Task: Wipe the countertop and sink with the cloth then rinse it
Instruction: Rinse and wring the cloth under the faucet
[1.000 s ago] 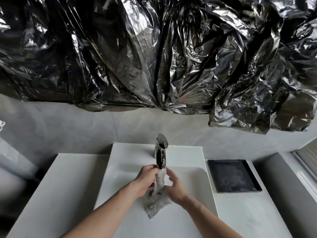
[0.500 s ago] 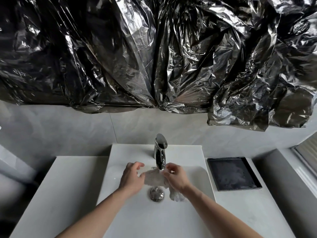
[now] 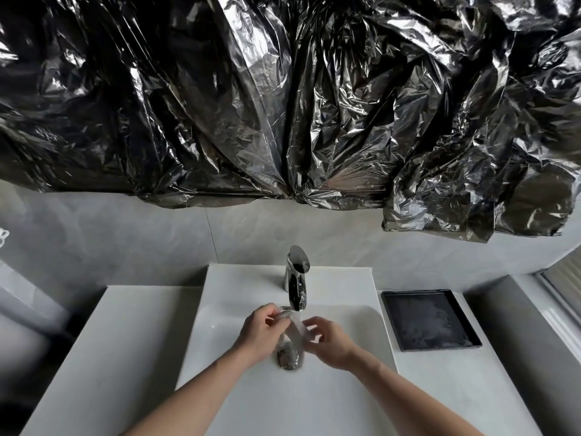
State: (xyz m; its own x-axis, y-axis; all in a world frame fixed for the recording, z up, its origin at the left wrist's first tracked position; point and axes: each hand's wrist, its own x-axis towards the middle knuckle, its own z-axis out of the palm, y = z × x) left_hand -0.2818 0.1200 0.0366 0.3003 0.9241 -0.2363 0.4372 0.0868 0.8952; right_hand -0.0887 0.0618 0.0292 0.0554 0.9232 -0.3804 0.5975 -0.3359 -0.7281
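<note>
Rinsing the thin, pale, wet cloth under the chrome faucet.
Left hand pinches its top over the white sink; right hand blurred, grip unclear. Limp, likely slippery: bunch it.

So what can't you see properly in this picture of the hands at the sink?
Head view, the only one:
- The cloth: blurred between both hands, so its shape and colour are unclear.
- Running water: too blurred under the faucet to tell.
- The drain: hidden behind the cloth.
- The wall above: covered by black plastic sheeting.
- The left hand and right hand: fingers smeared by motion.
- Both elbows: cut off by the bottom edge.
</note>
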